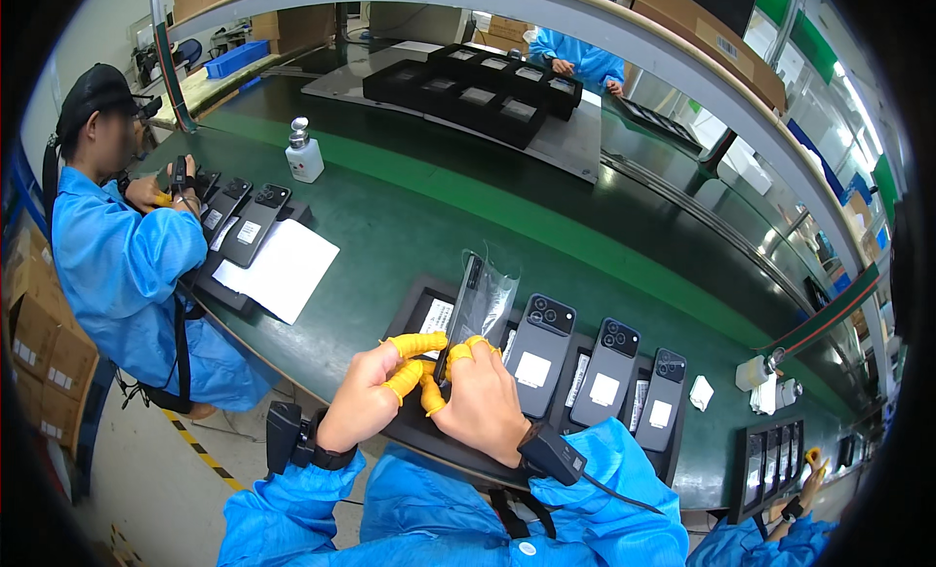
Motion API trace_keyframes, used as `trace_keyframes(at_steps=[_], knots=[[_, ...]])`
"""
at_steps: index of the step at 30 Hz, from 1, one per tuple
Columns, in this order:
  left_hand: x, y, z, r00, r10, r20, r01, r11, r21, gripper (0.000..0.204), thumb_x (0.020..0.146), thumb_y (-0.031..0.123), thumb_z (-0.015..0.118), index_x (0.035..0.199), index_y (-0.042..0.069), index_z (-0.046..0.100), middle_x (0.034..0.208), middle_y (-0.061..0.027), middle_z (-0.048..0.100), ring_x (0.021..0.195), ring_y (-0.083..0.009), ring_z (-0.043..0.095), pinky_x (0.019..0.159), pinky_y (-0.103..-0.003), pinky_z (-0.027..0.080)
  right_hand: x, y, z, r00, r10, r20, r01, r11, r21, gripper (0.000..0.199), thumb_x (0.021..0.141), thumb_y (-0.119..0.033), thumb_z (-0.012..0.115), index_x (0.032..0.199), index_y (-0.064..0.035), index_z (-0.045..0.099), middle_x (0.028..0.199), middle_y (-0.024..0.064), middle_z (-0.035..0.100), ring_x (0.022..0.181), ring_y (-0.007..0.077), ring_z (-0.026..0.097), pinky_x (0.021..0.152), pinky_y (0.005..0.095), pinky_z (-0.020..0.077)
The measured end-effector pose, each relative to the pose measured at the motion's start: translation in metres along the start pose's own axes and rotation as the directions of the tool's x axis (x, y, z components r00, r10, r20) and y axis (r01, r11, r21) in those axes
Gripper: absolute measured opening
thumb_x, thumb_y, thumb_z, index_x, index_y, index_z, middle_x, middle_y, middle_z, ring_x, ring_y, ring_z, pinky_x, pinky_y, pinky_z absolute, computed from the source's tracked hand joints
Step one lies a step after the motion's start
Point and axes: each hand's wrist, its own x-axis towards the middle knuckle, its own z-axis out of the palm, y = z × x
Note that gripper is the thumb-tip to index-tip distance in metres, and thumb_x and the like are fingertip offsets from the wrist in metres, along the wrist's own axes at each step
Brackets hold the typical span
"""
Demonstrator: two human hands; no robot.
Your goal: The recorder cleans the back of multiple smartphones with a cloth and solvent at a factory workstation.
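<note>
My left hand (375, 396) and my right hand (481, 401), both with yellow finger cots, together hold a dark phone (468, 299) standing on edge, half inside a clear plastic bag (490, 304). They hover over a black tray (414, 304) on the green belt. To the right of my hands, three dark phones (539, 352) with white stickers lie camera side up in the tray. A black device (552, 454) is strapped at my right wrist, another (285, 435) at my left wrist. Blue sleeves cover both forearms.
A person in a blue coat (117, 265) works at the left with phones (252, 221) and a white sheet (278, 267). A white pump bottle (303, 153) stands on the belt (409, 216). Black trays (478, 94) lie further back. Another person's hand (811, 469) is at the lower right.
</note>
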Motion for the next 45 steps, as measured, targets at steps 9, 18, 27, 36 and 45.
trace_keyframes(at_steps=[9,18,27,36,45], knots=[[-0.001,-0.008,-0.006,0.998,-0.04,0.041,0.042,0.997,-0.058,0.04,0.09,-0.006,0.048,0.129,-0.002,0.051,0.126,-0.0107,0.057,0.11,-0.0179,0.057,0.096,-0.03,0.045,0.004,0.006,-0.007,0.991,-0.109,0.078,0.106,0.993,0.046,0.03,0.075,-0.015,0.068,0.09,0.0076,0.056,0.094,0.0251,0.053,0.086,0.0427,0.056,0.076,0.0478,0.0491],[-0.004,-0.013,-0.009,0.995,-0.1,-0.025,0.099,0.993,-0.058,0.039,0.089,-0.004,0.051,0.128,-0.001,0.052,0.123,-0.0092,0.058,0.106,-0.0159,0.058,0.092,-0.029,0.047,0.005,0.016,-0.004,0.967,-0.22,0.129,0.21,0.974,0.088,0.021,0.076,-0.009,0.064,0.088,0.0056,0.057,0.096,0.0236,0.053,0.088,0.0413,0.055,0.078,0.0456,0.0484],[-0.024,-0.015,-0.006,0.944,0.143,-0.298,-0.044,0.948,0.314,0.033,0.086,-0.009,0.052,0.118,-0.003,0.058,0.11,-0.0088,0.055,0.098,-0.0169,0.058,0.084,-0.031,0.053,0.03,0.042,0.001,0.931,-0.149,0.332,0.017,0.929,0.37,0.019,0.075,-0.001,0.063,0.094,0.001,0.064,0.091,0.0163,0.06,0.083,0.0274,0.063,0.075,0.0362,0.0513],[-0.027,-0.025,0.007,0.946,0.181,-0.268,-0.111,0.961,0.255,0.059,0.065,-0.023,0.039,0.119,-0.002,0.05,0.116,-0.0103,0.032,0.102,-0.0187,0.046,0.091,-0.035,0.054,0.041,0.053,-0.006,0.881,-0.088,0.464,-0.19,0.834,0.518,0.018,0.08,0.002,0.06,0.097,0.0025,0.064,0.087,0.0103,0.065,0.076,0.0161,0.063,0.068,0.0297,0.0523],[-0.018,-0.033,0.012,0.917,0.389,-0.087,-0.233,0.701,0.674,0.055,0.062,-0.024,0.047,0.113,-0.006,0.052,0.112,-0.0202,0.039,0.101,-0.0344,0.045,0.081,-0.03,0.055,0.032,0.058,0.0,0.941,-0.142,0.309,-0.05,0.84,0.54,0.019,0.076,0.003,0.058,0.094,0.0025,0.064,0.092,0.0144,0.06,0.076,0.0216,0.062,0.067,0.0317,0.0516]])
